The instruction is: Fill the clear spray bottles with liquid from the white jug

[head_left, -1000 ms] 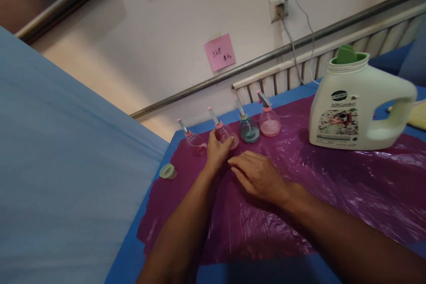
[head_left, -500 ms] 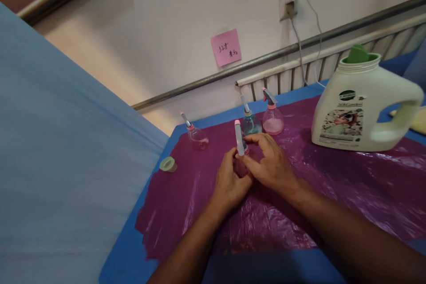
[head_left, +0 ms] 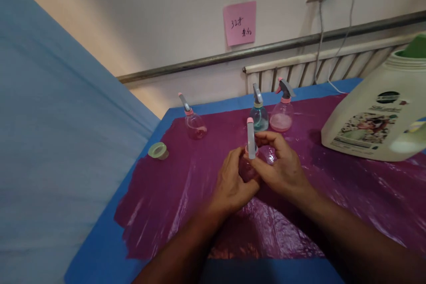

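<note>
A clear spray bottle (head_left: 246, 170) with a pink collar stands upright between my hands on the purple plastic sheet (head_left: 186, 195). My left hand (head_left: 230, 184) is wrapped around its body from the left. At the collar, the thumb and fingers of my right hand (head_left: 284, 166) grip the grey spray head (head_left: 251, 142), which has a pink nozzle tip. Just behind are a spray bottle with blue liquid (head_left: 260, 120) and a spray bottle with pink liquid (head_left: 281, 120). Farther left stands another pink-collared spray bottle (head_left: 195, 126). My fingers hide much of the held bottle.
A large pale detergent jug (head_left: 353, 111) with a green piece in its mouth stands at the right. A small pale green cap (head_left: 158, 151) lies near the left edge. Blue fabric (head_left: 66, 142) hangs at the left. A wall pipe (head_left: 206, 58) and cables (head_left: 317, 49) run behind the table.
My view has tilted down and shifted, bringing the bottles and jug nearer. Both hands keep their hold on the same bottle; the spray head has turned slightly at most.
</note>
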A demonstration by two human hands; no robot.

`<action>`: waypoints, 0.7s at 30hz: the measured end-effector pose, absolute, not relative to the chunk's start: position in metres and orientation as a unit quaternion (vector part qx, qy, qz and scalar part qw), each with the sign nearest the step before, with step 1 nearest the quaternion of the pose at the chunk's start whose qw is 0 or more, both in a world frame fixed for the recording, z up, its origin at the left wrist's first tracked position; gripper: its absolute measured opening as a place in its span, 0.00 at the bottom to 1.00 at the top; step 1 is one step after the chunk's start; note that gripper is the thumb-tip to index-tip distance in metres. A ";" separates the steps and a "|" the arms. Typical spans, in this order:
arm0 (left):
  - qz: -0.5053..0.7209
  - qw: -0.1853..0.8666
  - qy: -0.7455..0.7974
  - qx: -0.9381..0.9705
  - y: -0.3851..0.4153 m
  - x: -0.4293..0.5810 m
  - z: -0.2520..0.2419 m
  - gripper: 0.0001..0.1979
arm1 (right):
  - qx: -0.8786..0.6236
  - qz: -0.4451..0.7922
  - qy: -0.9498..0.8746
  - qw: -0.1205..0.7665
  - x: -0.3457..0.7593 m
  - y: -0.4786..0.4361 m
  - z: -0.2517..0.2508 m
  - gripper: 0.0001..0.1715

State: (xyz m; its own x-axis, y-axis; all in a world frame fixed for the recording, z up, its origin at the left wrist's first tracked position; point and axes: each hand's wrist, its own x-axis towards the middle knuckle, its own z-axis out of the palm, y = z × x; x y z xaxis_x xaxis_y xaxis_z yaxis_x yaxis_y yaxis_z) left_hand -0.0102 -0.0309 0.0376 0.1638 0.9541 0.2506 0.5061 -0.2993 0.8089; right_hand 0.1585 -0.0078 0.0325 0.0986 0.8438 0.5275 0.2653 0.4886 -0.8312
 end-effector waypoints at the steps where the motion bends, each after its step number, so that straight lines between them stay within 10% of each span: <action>1: 0.387 0.284 0.513 0.711 -0.031 -0.010 0.038 0.32 | -0.443 0.250 -0.625 0.592 0.159 -0.009 0.033 0.29; 21: 0.347 0.269 0.532 0.724 -0.036 -0.011 0.033 0.33 | -0.385 0.327 -0.640 0.579 0.168 -0.018 0.029 0.34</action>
